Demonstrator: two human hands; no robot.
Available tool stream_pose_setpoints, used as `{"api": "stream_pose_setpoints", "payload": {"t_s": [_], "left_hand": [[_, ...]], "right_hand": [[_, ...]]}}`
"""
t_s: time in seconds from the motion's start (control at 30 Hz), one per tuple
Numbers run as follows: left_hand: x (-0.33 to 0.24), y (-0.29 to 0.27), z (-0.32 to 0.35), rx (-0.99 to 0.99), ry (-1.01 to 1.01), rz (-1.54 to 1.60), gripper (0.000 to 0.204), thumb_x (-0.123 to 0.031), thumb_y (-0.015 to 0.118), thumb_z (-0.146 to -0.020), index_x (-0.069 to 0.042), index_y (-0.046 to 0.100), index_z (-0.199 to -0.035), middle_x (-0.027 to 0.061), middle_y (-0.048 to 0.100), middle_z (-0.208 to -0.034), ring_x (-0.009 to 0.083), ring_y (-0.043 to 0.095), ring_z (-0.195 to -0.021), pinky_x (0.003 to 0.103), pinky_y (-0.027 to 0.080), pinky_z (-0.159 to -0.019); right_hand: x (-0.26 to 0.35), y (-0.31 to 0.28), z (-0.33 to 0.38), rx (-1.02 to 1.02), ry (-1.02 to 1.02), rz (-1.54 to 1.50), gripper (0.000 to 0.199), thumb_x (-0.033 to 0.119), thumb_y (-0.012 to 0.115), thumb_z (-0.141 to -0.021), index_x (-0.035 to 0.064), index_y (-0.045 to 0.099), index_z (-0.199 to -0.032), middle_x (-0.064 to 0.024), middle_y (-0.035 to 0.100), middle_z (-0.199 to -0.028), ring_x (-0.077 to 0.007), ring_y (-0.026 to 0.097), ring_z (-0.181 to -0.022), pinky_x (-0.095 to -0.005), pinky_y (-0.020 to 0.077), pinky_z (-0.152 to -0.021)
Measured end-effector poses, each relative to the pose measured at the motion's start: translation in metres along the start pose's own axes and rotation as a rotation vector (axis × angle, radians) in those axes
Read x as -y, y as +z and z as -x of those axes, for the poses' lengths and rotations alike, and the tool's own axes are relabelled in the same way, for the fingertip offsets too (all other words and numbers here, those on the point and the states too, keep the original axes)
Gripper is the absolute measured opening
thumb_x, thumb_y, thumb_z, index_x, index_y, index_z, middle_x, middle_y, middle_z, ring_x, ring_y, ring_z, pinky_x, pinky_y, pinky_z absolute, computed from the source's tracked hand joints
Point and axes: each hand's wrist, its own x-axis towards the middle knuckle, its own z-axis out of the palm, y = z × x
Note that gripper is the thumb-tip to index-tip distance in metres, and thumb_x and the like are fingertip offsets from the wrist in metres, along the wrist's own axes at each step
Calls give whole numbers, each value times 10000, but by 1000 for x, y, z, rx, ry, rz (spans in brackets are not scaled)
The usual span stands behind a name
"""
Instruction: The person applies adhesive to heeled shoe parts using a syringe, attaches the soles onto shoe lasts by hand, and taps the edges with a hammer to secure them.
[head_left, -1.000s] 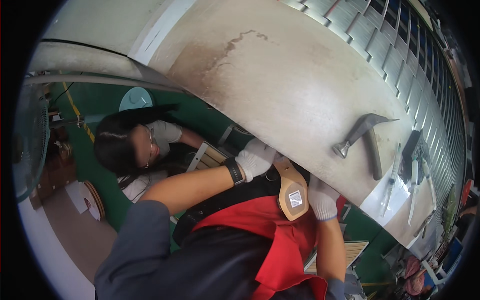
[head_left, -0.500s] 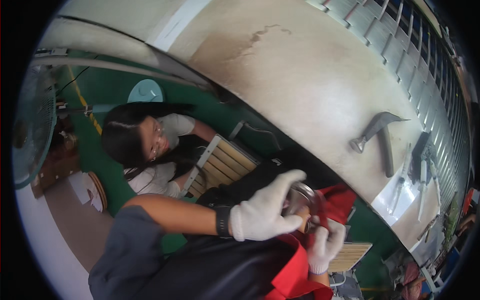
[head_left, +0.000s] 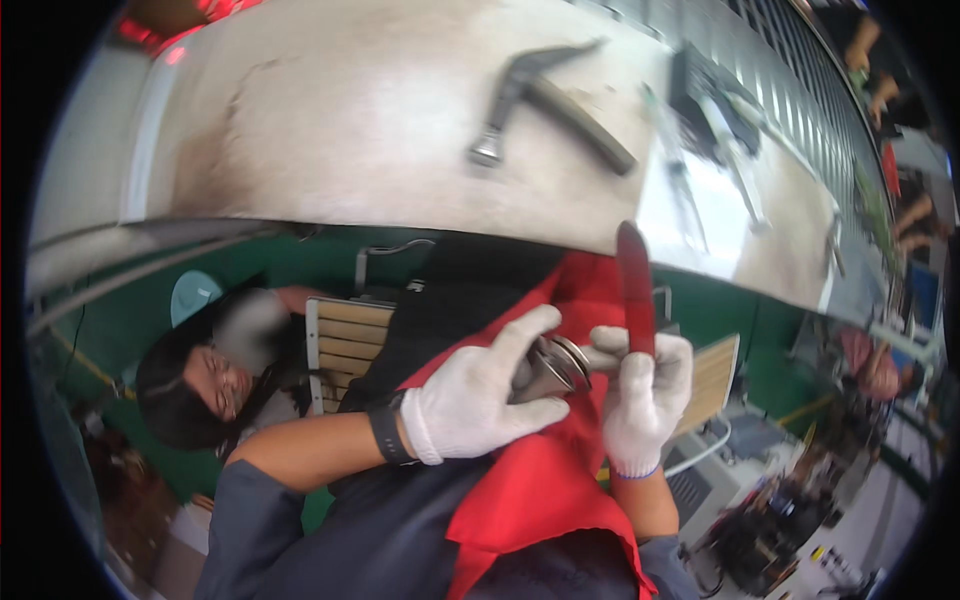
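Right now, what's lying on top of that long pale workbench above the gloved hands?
On the long pale workbench lie a grey metal hammer and some dark tools, blurred. Its near edge is partly covered by a red tool handle.

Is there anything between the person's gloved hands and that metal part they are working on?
Nothing visible. The left hand already wraps the round metal part, and the right hand grips a red-handled tool right beside it. Only the white gloves lie between skin and metal. The hammer lies apart on the workbench above.
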Motion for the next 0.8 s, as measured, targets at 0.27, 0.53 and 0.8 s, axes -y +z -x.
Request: {"api": "stream_pose_setpoints", "payload": {"t_s": [0.27,0.53,0.8], "left_hand": [[9,24,-11,195,77,218,947,19,826,-973,-2,277,-1745,168,751,-1363,139,754,-976,309,603,-850],[20,40,-6,207,231,132,1003,-30,915,-925,10,330,-1739,164,779,-1241,117,711,-760,284,569,-690],[11,46,-4,257,277,89,993,2,915,-931,51,316,-1722,206,757,-1334,234,824,-1070,333,650,-865]], "right_hand": [[74,-81,40,44,9,-207,583,-68,664,-865,-10,633,-1444,-161,795,-947,-312,795,-785,-381,664,-783],[133,-113,11,537,-198,1021,509,211,874,-833,52,742,-1299,-90,670,-781,-351,688,-697,-467,534,-628],[163,-79,-2,879,-95,1373,396,265,834,-760,90,716,-1095,-59,611,-758,-311,688,-672,-471,511,-603]]}}
